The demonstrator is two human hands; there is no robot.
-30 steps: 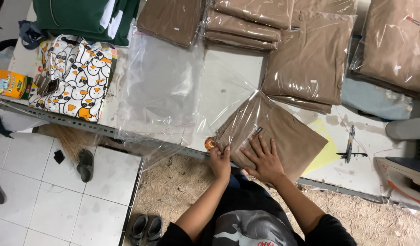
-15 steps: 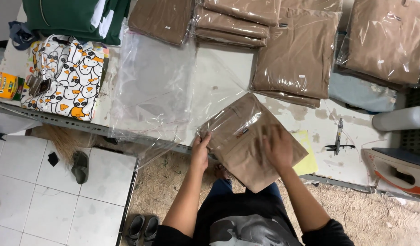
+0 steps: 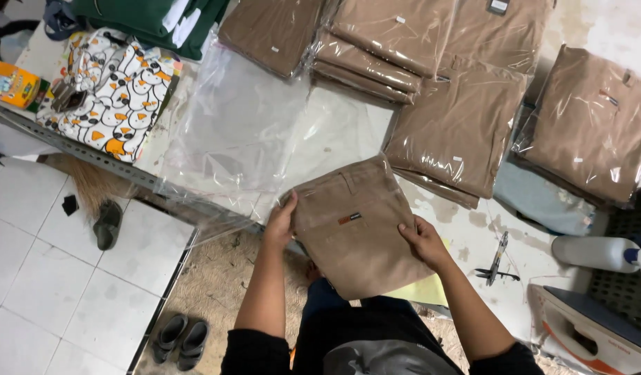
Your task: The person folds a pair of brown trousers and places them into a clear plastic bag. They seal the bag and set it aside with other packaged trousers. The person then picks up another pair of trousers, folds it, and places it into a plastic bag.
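Reaching forward from the bottom edge, both forearms are extended over the near edge of the worktop [image 3: 466,229]. A folded tan garment [image 3: 352,226] in a clear bag is gripped between the two hands, overhanging that near edge. The left hand [image 3: 280,221] is closed on its left side, fingers curled over the fabric; the right hand [image 3: 423,239] is clamped on its right side, thumb on top. The fingers beneath the garment are hidden, and the upper arms are cut off by the frame. A flat clear plastic bag [image 3: 244,132] is spread just beyond, partly hard to make out against the pale surface. Black scissors [image 3: 497,258] are seen to the right. Farther back, stacks of bagged tan garments [image 3: 459,125] are laid out, with a penguin-print cloth [image 3: 112,94] at far left. White floor tiles [image 3: 50,278] and dark slippers [image 3: 181,339] are seen below.
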